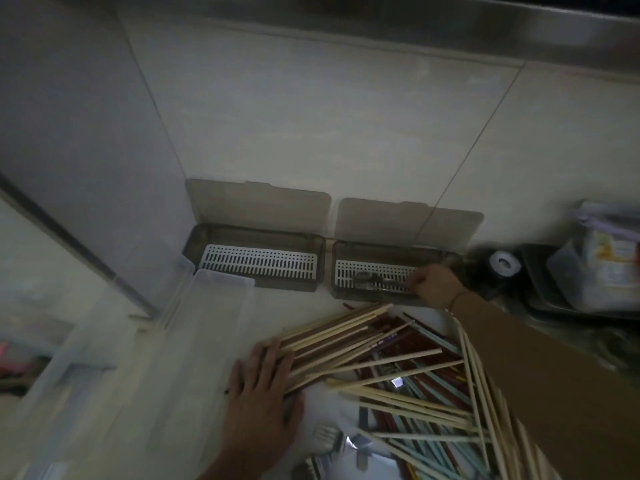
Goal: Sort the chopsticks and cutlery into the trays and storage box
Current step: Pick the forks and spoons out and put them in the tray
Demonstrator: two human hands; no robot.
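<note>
In the head view, dim and blurred, the right hand (437, 285) is seen at the right end of the right tray (349, 251), its grip curled round dark cutlery (372, 283) lying on the white grate. Left of it an open left tray (254, 263) stands against the wall. Nearer, the left hand (261, 386) is laid flat, fingers straight, on the chopsticks (363, 344) heaped over the surface (194, 393). A clear storage box (207, 323) lies left of that hand. Forks (327, 439) are barely made out below.
</note>
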